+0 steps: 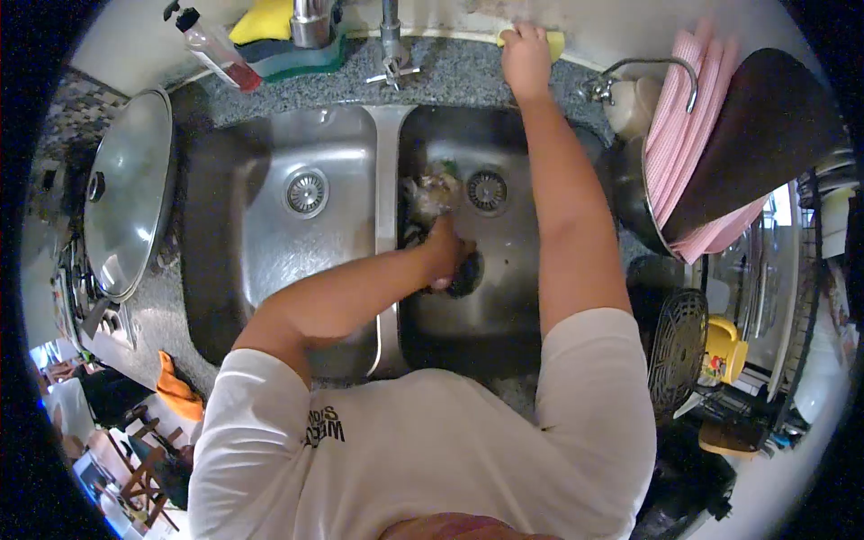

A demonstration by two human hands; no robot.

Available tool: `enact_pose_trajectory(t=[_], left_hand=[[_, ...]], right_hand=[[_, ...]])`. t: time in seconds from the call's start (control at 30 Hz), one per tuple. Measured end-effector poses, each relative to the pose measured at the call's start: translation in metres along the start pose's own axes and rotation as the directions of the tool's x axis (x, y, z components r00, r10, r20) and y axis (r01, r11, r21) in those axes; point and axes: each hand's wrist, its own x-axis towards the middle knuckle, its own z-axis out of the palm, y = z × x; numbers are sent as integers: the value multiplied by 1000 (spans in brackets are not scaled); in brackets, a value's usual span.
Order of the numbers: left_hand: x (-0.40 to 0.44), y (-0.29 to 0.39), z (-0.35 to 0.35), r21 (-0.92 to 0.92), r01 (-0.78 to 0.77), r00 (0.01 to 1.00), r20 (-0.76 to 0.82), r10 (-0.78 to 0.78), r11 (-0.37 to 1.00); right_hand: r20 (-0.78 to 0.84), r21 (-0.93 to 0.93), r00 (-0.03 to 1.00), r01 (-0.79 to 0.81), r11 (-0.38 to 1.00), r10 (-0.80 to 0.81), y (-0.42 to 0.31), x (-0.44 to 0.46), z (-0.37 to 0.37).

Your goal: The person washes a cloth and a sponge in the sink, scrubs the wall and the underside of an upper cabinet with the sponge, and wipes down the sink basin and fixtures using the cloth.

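The right hand (526, 65) pinches a yellow pad (557, 44) behind the sink (387, 171). Left hand (443, 252) inside the sink, grip too blurred to tell

The left hand (441, 254) is blurring in the right basin (504, 306), partly hiding a dark object (468, 277); the bundle (434, 193) beyond is looking too smeared to identify. The right hand (526, 63) is covering part of a yellow cloth (556, 45). The view's edge is cutting off the far tap (390, 29).

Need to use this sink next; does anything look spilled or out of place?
Yes: a mottled clump is in the right basin, just left of the drain and beyond the left hand. It looks messy against the smooth steel; blur hides what it is.
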Motion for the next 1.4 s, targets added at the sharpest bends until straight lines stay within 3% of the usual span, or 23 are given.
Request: enact_pose_trajectory(t=[0.13, 0.23, 0.33, 0.43, 0.47, 0.53, 0.57, 0.63, 0.67, 0.7, 0.73, 0.77, 0.8, 0.83, 0.93, 0.97, 1.0, 1.07, 1.17, 1.23, 1.27, 1.33, 1.4], left_hand=[[-2, 20, -21, -117, 48, 996, 77, -39, 992], [8, 45, -4, -274, 64, 986, -128, -103, 960], [36, 75, 25, -392, 3, 977, -195, -87, 920], [-12, 73, -17, -415, -87, 973, -229, -12, 906], [-21, 68, -25, -405, -113, 970, -243, 12, 907], [-21, 48, -33, -366, -148, 960, -277, 44, 919], [-26, 26, -41, -278, -23, 943, -325, -71, 960], [-70, -43, -107, -582, 146, 946, -153, -285, 800], [-63, -69, -79, -415, 133, 676, -626, -389, 900], [-64, -93, -73, -375, 190, 568, -712, -413, 908], [-64, -111, -72, -342, 246, 452, -787, -419, 907], [-62, -123, -70, -321, 257, 467, -785, -408, 911], [-60, -133, -70, -299, 268, 479, -784, -396, 916], [-55, -137, -71, -276, 277, 493, -781, -383, 920], [-58, -136, -71, -320, 208, 450, -808, -381, 924], [-56, -139, -67, -328, 183, 445, -813, -376, 927], [-55, -141, -65, -334, 164, 442, -817, -372, 928], [-53, -143, -65, -343, 124, 437, -824, -362, 931], [-54, -147, -65, -340, 147, 460, -808, -368, 929], [-54, -145, -62, -350, 135, 455, -809, -372, 927], [-55, -145, -60, -353, 128, 447, -814, -372, 927], [-57, -147, -60, -355, 120, 444, -816, -370, 927], [-54, -148, -62, -366, 116, 447, -811, -378, 923]], right_hand=[[-9, 21, 999, -33, 999, 33, 0, -1, 3], [14, 38, 998, -68, 997, 68, -1, -1, 1], [16, 61, 996, -89, 994, 88, 0, -1, -2], [-222, 17, 963, -155, 988, 155, -8, 2, -21], [-292, 37, 925, -243, 969, 243, -2, 5, -20], [-405, 107, 816, -407, 907, 413, 13, -2, -13], [-381, 254, 742, -490, 834, 552, 19, -4, -8], [-311, 695, 277, -586, 416, 909, 36, 7, 8], [-172, 852, 24, -498, 161, 985, 42, 14, 12], [-17, 854, -1, -520, 14, 1000, 31, 29, 6], [-11, 863, 9, -505, 14, 1000, 10, 36, 14], [-8, 871, 21, -492, 18, 1000, -16, 45, 25], [-438, 537, 206, -721, 438, 875, -37, 41, 65], [-133, 656, 220, -712, 252, 966, -61, 43, 50], [-105, 592, 337, -734, 331, 936, -25, 28, 38], [-129, 725, 133, -664, 185, 983, -8, 23, 41], [-19, 833, 56, -551, 47, 998, 14, 15, 45], [-59, 847, -84, -531, 6, 995, 2, 28, 31], [-331, 562, 86, -782, 270, 940, -57, 44, 63], [-243, 558, 169, -781, 280, 955, -52, 41, 55], [-169, 619, 160, -751, 231, 972, -35, 36, 47], [-83, 778, 29, -623, 83, 996, 7, 26, 35], [-79, 827, -48, -561, 38, 996, 14, 30, 28]])
